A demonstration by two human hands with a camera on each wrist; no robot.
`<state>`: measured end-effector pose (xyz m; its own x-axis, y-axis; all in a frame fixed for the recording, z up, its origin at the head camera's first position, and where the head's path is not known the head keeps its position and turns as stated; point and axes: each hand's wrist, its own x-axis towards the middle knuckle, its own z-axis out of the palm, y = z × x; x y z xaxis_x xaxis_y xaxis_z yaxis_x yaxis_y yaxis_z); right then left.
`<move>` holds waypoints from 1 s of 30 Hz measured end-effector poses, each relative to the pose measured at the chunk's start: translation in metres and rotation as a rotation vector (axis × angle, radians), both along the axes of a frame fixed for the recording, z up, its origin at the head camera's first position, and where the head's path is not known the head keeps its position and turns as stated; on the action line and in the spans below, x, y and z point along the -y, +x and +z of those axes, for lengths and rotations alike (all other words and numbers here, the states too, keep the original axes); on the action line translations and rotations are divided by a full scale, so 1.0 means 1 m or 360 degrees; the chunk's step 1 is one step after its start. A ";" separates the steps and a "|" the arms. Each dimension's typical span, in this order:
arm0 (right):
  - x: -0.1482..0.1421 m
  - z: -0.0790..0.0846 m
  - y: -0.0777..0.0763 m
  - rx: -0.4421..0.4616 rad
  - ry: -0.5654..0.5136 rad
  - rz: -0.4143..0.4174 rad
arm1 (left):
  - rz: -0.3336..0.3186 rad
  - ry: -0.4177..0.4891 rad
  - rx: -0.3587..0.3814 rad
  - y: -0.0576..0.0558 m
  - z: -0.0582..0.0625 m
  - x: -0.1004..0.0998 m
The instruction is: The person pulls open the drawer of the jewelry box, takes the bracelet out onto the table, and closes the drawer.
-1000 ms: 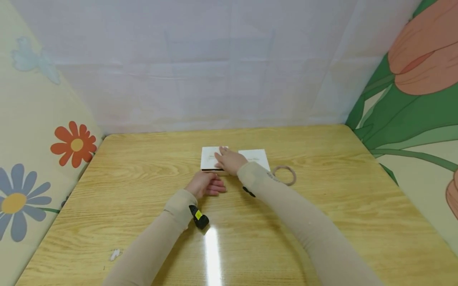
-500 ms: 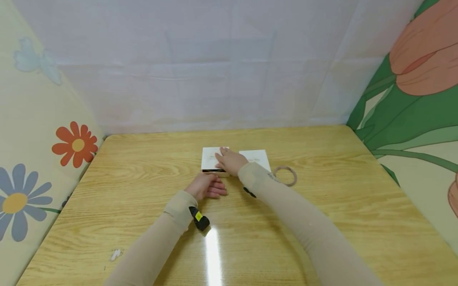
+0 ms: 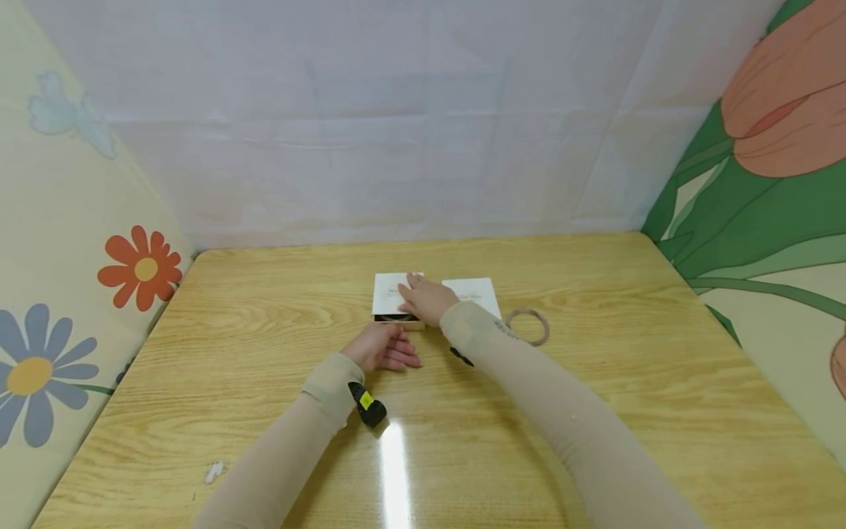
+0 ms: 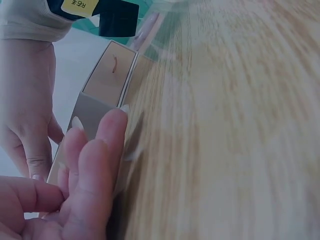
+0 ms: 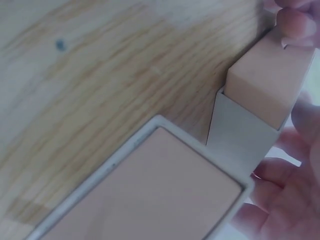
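Observation:
In the head view a white slide-out box (image 3: pixel 388 292) lies at the table's middle, its drawer (image 3: pixel 400 326) partly out toward me with a dark interior showing. My left hand (image 3: pixel 381 348) is at the drawer's front, thumb and index finger pinching at its end while the other fingers extend. The right wrist view shows the beige drawer (image 5: pixel 270 80) projecting from its white sleeve (image 5: pixel 240 127). My right hand (image 3: pixel 428 297) rests palm down on the sleeve's top, fingers spread. A second white box (image 3: pixel 477 290) stands beside it, its beige end (image 4: pixel 111 67) bearing a small orange-brown tab.
A pinkish-brown ring (image 3: pixel 543 327) lies on the table just right of the second box. The wooden tabletop (image 3: pixel 277 294) meets a white backdrop (image 3: pixel 423 184) at its far edge. A small white mark (image 3: pixel 214 471) shows at the front left.
The drawer has slid a little farther out toward me, so more of its dark interior shows. My left hand has moved slightly nearer with it. The right hand stays on the sleeve.

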<state>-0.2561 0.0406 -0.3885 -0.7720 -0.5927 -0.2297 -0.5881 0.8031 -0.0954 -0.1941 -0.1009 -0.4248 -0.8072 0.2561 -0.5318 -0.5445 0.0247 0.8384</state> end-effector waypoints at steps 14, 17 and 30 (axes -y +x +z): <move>0.000 -0.001 0.000 0.0010 -0.0015 -0.0008 | -0.0074 -0.0074 0.0009 0.002 0.001 0.002; 0.000 -0.001 0.000 -0.0001 -0.0014 -0.0006 | -0.0074 -0.0049 0.0004 0.003 0.001 0.002; 0.000 -0.003 0.000 0.0011 -0.0017 -0.0011 | -0.0075 -0.0007 -0.0001 0.007 -0.003 0.003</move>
<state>-0.2566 0.0405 -0.3918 -0.7746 -0.5896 -0.2288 -0.5817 0.8062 -0.1079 -0.1872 -0.1040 -0.4280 -0.7944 0.2916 -0.5328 -0.5423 0.0544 0.8384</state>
